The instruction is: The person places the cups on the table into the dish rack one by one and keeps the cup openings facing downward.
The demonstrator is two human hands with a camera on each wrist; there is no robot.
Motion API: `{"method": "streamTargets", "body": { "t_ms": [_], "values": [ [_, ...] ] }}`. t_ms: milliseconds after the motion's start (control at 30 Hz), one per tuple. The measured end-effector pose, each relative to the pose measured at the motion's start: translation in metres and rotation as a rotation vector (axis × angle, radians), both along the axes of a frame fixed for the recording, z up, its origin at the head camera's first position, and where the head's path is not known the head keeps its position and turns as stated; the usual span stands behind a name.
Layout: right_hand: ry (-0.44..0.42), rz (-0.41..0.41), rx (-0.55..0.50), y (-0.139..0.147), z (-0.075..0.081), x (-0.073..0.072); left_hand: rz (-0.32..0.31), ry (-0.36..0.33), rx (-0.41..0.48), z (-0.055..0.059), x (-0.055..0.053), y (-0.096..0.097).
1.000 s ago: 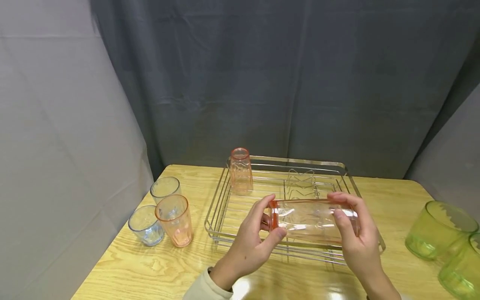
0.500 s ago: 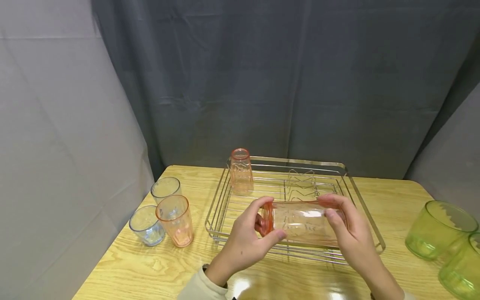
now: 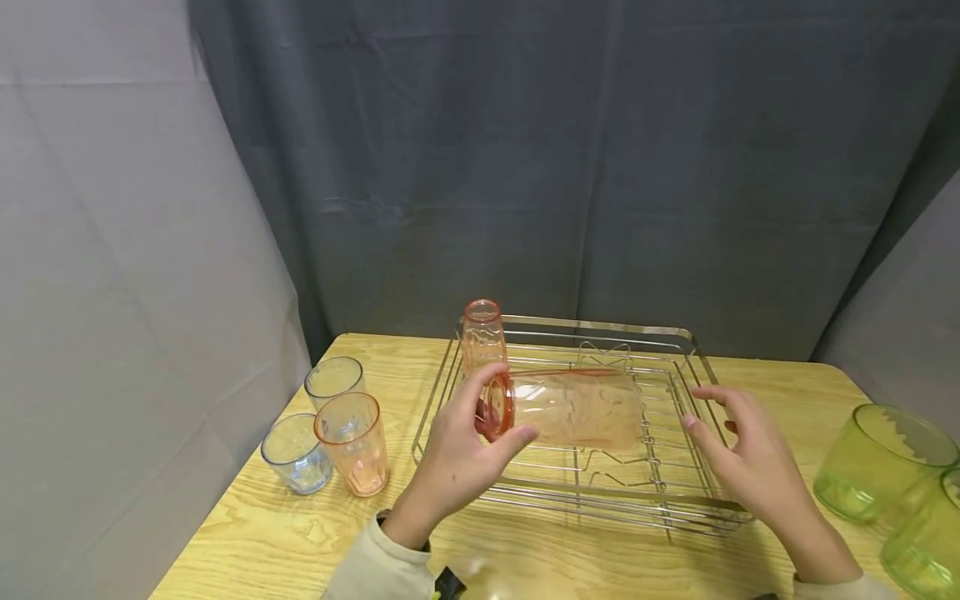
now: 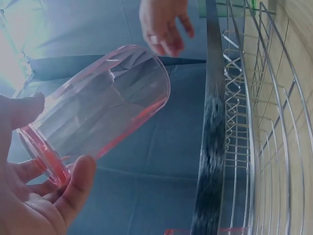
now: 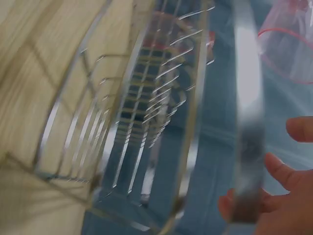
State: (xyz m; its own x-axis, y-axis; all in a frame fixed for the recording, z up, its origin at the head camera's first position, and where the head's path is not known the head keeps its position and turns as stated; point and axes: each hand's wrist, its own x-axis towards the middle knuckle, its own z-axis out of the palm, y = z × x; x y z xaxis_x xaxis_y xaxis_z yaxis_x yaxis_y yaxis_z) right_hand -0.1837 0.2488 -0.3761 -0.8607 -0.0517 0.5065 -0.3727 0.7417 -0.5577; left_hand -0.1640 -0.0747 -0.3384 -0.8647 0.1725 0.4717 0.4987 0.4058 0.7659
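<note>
My left hand [image 3: 465, 458] grips a tall clear pink drinking glass [image 3: 577, 408] by its thick base, fingers and thumb curled round it. The glass lies sideways in the air over the wire dish rack [image 3: 622, 492], its mouth pointing right. In the left wrist view the held glass [image 4: 107, 98] shows its faceted wall and open rim. My right hand [image 3: 757, 454] is apart from the glass, over the rack's right side, with nothing in its fingers. A second pink glass [image 3: 483, 342] stands upside down in the rack's back left corner, partly behind my left hand.
Left of the rack stand an upright pink-orange glass [image 3: 352, 446], a short blue glass [image 3: 296, 454] and another bluish glass [image 3: 333, 382]. Two large green glass vessels [image 3: 877, 467] [image 3: 926, 542] stand at the right. A grey curtain [image 3: 585, 167] hangs behind the wooden table [image 3: 247, 533].
The right hand has let go of the pink glass and moved right. The left hand has carried the glass left and slightly up, over the rack.
</note>
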Motion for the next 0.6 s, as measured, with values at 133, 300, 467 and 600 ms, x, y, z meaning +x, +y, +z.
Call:
{"method": "streamTargets", "body": {
  "t_ms": [133, 300, 467, 600],
  "values": [
    [-0.014, -0.037, 0.053, 0.007, -0.009, -0.006, 0.015, 0.007, -0.002, 0.001, -0.003, -0.002],
    [-0.015, -0.083, 0.094, 0.010, -0.022, -0.010, 0.046, 0.025, -0.019, 0.001, -0.004, -0.006],
    [0.013, -0.134, 0.127, 0.016, -0.028, -0.014, 0.059, 0.034, -0.024, 0.001, -0.004, -0.011],
    [-0.072, -0.156, 0.194, 0.023, -0.031, -0.018, 0.079, 0.033, -0.033, 0.001, -0.006, -0.013]
  ]
}}
